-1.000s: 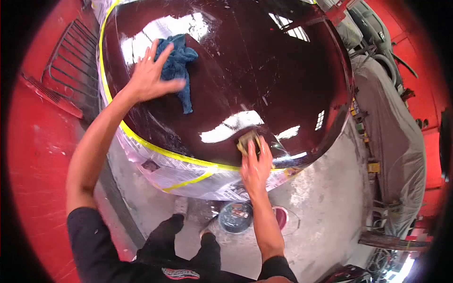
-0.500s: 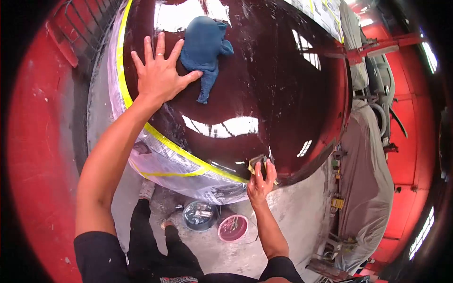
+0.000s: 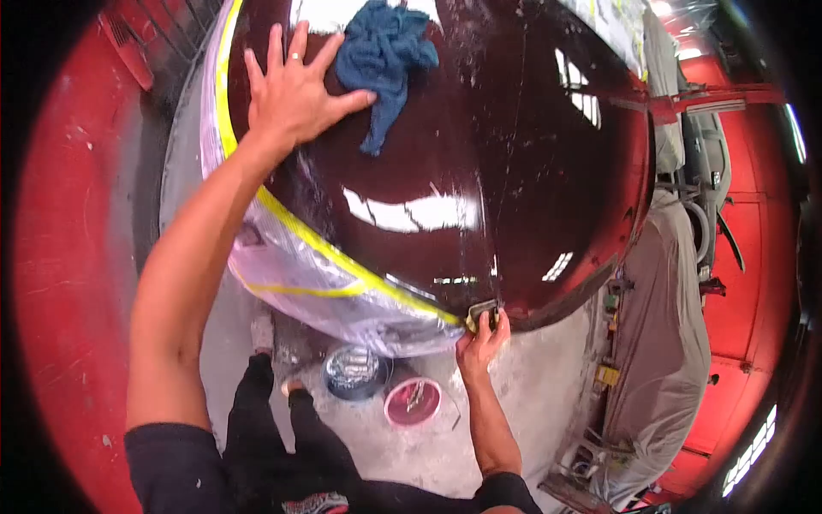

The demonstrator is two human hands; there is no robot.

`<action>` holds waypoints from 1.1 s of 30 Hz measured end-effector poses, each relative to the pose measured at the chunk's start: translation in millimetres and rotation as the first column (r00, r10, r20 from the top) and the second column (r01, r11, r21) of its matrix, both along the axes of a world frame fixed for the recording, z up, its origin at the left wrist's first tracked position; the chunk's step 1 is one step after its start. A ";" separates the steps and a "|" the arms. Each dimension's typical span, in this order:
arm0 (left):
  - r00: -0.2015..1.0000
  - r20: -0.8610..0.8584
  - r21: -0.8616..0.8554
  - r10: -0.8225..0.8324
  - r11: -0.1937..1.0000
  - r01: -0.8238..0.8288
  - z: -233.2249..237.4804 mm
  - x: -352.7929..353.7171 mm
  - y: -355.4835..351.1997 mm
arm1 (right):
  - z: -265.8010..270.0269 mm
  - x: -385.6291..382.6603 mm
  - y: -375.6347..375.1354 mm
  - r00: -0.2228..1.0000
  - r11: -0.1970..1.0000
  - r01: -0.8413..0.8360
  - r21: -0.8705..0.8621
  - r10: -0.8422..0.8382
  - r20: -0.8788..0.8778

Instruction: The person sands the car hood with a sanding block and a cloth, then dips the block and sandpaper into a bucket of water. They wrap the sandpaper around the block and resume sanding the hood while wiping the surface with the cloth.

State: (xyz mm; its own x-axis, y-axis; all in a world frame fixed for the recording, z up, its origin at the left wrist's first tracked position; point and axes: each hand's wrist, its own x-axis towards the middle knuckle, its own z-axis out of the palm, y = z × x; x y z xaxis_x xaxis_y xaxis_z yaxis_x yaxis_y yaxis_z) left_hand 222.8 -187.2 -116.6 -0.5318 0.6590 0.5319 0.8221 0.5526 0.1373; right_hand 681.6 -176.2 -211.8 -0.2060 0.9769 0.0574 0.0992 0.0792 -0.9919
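A glossy dark red car panel (image 3: 548,197) curves across the middle, bordered by yellow tape (image 3: 317,242) and clear plastic film (image 3: 300,274). My left hand (image 3: 295,92) lies flat on its upper left part, fingers spread, thumb near a crumpled blue cloth (image 3: 385,56). At the panel's bottom edge, just right of the tape's end, my right hand (image 3: 485,344) grips a small dark block (image 3: 482,310) with a pale yellowish edge, pressed to the surface.
Below the panel, a dark bucket (image 3: 355,373) and a pink bucket (image 3: 413,403) stand on the grey floor (image 3: 514,411) near my feet. Grey sheeting (image 3: 659,343) covers something at the right, before a red wall (image 3: 745,291).
My right hand has moved the block down and slightly right, to the panel's bottom edge. My left hand stays beside the cloth, and the view has shifted a little.
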 end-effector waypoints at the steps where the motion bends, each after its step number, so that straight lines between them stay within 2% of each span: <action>1: 1.000 0.017 -0.020 -0.015 1.000 0.015 -3.3 6.6 -1.4 | -2.4 14.4 -6.2 0.915 0.871 -0.109 0.479 -0.100 0.391; 2: 1.000 -0.003 -0.023 0.000 1.000 0.000 -0.3 3.8 0.9 | -10.0 17.2 -0.4 0.716 0.518 -0.386 0.764 -0.354 0.602; 3: 0.999 -0.021 -0.028 0.024 0.999 -0.024 3.1 3.0 -0.3 | 24.4 -26.1 14.7 0.677 0.513 -0.447 0.733 -0.342 0.652; 5: 0.999 -0.045 -0.078 0.031 0.996 -0.034 15.9 7.3 -3.3 | 78.1 -114.7 46.8 0.679 0.480 -0.508 0.715 -0.288 0.676; 6: 0.994 0.100 -0.172 0.045 0.985 -0.027 28.2 13.6 -6.4 | 89.2 -148.4 65.5 0.724 0.427 -0.506 0.749 -0.261 0.638; 7: 0.968 0.237 -0.251 0.080 0.968 -0.018 36.9 17.2 -7.2 | 94.9 -173.4 80.7 0.741 0.430 -0.493 0.757 -0.249 0.624; 9: 0.982 0.182 -0.135 0.044 0.991 -0.020 25.1 14.6 -6.9 | 98.3 -169.7 78.5 0.730 0.409 -0.522 0.748 -0.240 0.640; 11: 0.998 -0.061 -0.062 0.018 0.998 -0.021 2.1 -2.5 -1.5 | 80.1 -95.7 45.3 0.627 0.474 -0.593 0.651 -0.236 0.742; 13: 0.999 -0.034 -0.064 0.029 0.997 -0.031 3.8 1.0 -0.4 | 0.1 12.3 22.0 0.735 0.517 -0.467 0.718 -0.225 0.640; 15: 0.999 -0.006 -0.082 0.040 0.996 -0.041 -0.8 4.4 0.1 | 25.2 -22.8 34.7 0.724 0.471 -0.501 0.726 -0.231 0.650; 17: 0.999 -0.034 0.009 0.013 1.000 -0.012 -3.3 -1.5 1.2 | 70.6 -96.7 51.4 0.711 0.413 -0.549 0.726 -0.226 0.666; 18: 0.999 -0.037 0.008 0.021 1.000 -0.021 -0.4 -2.4 0.6 | 89.6 -139.0 68.1 0.752 0.403 -0.544 0.736 -0.155 0.641; 19: 0.999 -0.034 -0.035 0.023 0.999 -0.024 0.7 3.5 -1.6 | 97.2 -165.7 78.2 0.714 0.437 -0.550 0.712 -0.196 0.672; 20: 0.998 -0.045 -0.065 0.033 0.997 -0.036 4.0 2.3 -1.4 | 95.6 -162.7 78.1 0.738 0.429 -0.540 0.724 -0.172 0.652; 21: 0.999 -0.038 -0.071 0.033 0.997 -0.035 3.6 3.7 -2.5 | 93.4 -152.4 74.1 0.756 0.430 -0.530 0.731 -0.151 0.637; 23: 1.000 0.019 -0.035 0.020 0.999 -0.020 5.3 2.6 -2.2 | 63.2 -74.2 39.0 0.653 0.537 -0.528 0.658 -0.238 0.719; 25: 0.999 0.026 -0.035 0.029 0.999 -0.028 5.3 3.0 -2.2 | -14.9 21.6 5.7 0.776 0.603 -0.366 0.709 -0.223 0.590; 26: 0.999 0.026 -0.039 0.033 0.999 -0.032 6.7 4.1 -1.5 | -4.9 11.6 8.0 0.774 0.605 -0.365 0.708 -0.226 0.592; 27: 0.999 0.021 -0.047 0.035 0.998 -0.034 7.8 4.8 -1.3 | 14.8 -13.2 13.5 0.744 0.550 -0.434 0.714 -0.228 0.628; 28: 0.999 0.010 -0.047 0.039 0.998 -0.038 8.8 3.2 -2.1 | 39.5 -49.1 25.3 0.720 0.484 -0.501 0.718 -0.228 0.656; 30: 0.999 -0.016 -0.044 0.031 0.999 -0.032 7.4 3.3 -2.2 | 96.0 -151.2 59.2 0.706 0.467 -0.550 0.692 -0.182 0.685; 32: 0.999 -0.030 -0.035 0.036 0.999 -0.037 4.9 3.4 -1.8 | 107.8 -204.2 81.1 0.706 0.485 -0.524 0.700 -0.213 0.676; 33: 0.999 -0.035 -0.021 0.033 0.999 -0.033 3.7 2.2 -0.8 | 105.7 -188.5 75.1 0.701 0.490 -0.527 0.694 -0.211 0.682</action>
State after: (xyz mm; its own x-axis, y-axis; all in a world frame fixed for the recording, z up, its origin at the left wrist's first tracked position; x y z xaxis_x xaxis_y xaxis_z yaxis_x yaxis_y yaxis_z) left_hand 225.0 -187.9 -112.9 -0.5352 0.6529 0.5360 0.8073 0.5821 0.0971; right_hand 493.1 -101.1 -106.2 -0.6869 0.4741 0.5508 0.5047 0.8565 -0.1078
